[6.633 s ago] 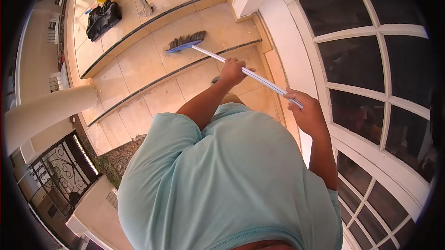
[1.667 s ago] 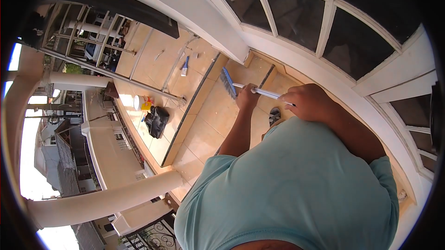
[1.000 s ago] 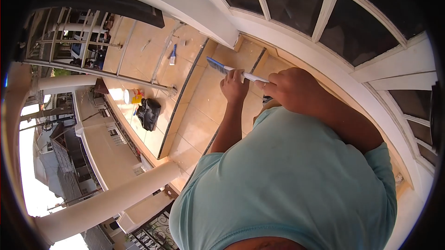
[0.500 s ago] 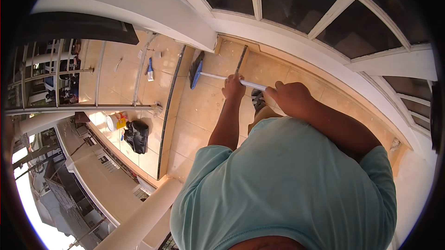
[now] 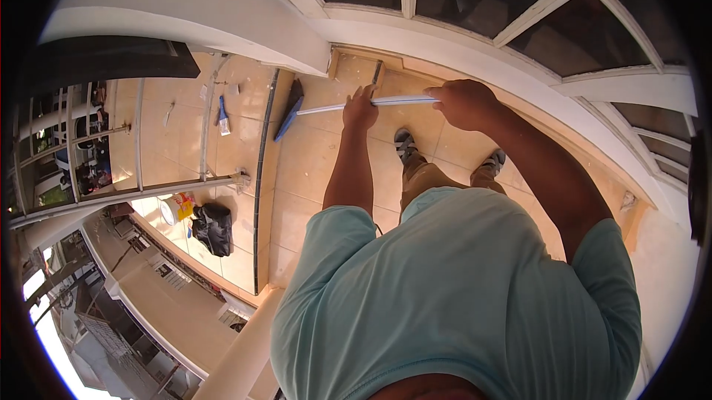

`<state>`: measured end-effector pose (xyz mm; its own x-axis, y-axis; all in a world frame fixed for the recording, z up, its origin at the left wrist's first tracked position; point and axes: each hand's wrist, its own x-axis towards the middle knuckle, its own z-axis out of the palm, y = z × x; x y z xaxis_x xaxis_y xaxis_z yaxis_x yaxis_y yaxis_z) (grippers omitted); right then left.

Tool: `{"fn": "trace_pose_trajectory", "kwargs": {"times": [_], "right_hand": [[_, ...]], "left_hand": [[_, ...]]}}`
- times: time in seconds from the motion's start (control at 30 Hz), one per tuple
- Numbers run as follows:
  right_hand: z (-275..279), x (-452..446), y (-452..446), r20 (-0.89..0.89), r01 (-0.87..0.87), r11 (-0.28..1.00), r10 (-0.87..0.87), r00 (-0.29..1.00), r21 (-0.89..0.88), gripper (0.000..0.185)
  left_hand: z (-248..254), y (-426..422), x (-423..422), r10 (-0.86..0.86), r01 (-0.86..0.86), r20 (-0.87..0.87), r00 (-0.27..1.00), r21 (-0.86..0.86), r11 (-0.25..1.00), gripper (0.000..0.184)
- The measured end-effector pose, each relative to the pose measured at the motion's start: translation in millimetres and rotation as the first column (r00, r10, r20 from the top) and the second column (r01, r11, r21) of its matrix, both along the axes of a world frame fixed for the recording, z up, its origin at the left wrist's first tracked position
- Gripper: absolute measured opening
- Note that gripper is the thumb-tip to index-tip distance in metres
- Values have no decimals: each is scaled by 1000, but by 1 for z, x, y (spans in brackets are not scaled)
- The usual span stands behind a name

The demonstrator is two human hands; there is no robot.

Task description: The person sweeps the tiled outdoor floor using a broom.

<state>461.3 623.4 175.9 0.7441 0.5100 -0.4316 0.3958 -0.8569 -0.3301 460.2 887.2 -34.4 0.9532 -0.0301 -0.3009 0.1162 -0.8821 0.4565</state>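
Note:
I hold a broom by its light-coloured handle (image 5: 406,100). Its blue-and-black broom head (image 5: 288,112) rests by the dark-edged step on the tiled floor. My left hand (image 5: 360,108) is closed around the handle partway along, nearer the broom head. Farther up, my right hand (image 5: 466,105) grips the handle near its end, hiding the tip. Both of my feet, in strapped sandals (image 5: 404,145), stand on the tiles below the handle.
The dark step edge (image 5: 261,192) runs along the left. On the lower tiles lie a blue-handled paintbrush (image 5: 223,117), a black plastic bag (image 5: 213,228) and a white-and-yellow bucket (image 5: 176,209). A metal railing (image 5: 126,197) stands beyond; white-framed windows (image 5: 504,37) line the wall.
The broom head has moved left, up to the step edge, and its angle has shifted. Both hands have moved slightly up in view, and my second foot now shows.

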Motion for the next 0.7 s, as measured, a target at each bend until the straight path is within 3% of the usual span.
{"fn": "trace_pose_trajectory", "kwargs": {"times": [0.07, 0.13, 0.2, 0.3, 0.4, 0.47, 0.5, 0.6, 0.67, 0.7], "right_hand": [[1, -6, -15, -64, 29, 1000, -29, 998, 6, 33], [5, -28, -35, -134, 62, 997, -55, 989, 46, 35], [1, -57, -55, -83, 54, 990, -43, 996, 133, 37], [21, -84, -69, 9, -55, 996, 55, 998, 72, 40], [21, -90, -73, 32, -60, 996, 58, 998, 60, 39], [12, -80, -63, 55, -71, 991, 65, 996, 111, 38], [8, -73, -53, 55, -31, 991, 24, 998, 129, 38], [-7, -42, -27, 50, 1, 995, -6, 999, 104, 36], [-27, -26, -20, -2, 22, 992, -22, 1000, 121, 32], [-27, -18, -23, -73, 81, 991, -74, 995, 103, 29]], "left_hand": [[-4, -8, -6, -61, 61, 5, 998, -23, 998, 46], [35, -33, -20, -54, 68, -256, 965, 48, 997, 44], [62, -48, -43, -23, 42, -239, 971, 74, 996, 41], [81, -67, -67, 23, -5, -148, 989, 120, 993, 41], [66, -58, -71, 13, -11, -34, 999, 66, 998, 41], [51, -42, -58, -35, 32, 130, 991, 25, 999, 40], [54, -41, -52, 52, -55, 70, 996, 33, 998, 37], [16, -15, -29, 22, -23, 12, 1000, 90, 996, 35], [-6, -7, -11, -25, 27, -25, 999, 59, 998, 36], [-18, -5, 0, -127, 128, -42, 991, 29, 991, 36]]}}
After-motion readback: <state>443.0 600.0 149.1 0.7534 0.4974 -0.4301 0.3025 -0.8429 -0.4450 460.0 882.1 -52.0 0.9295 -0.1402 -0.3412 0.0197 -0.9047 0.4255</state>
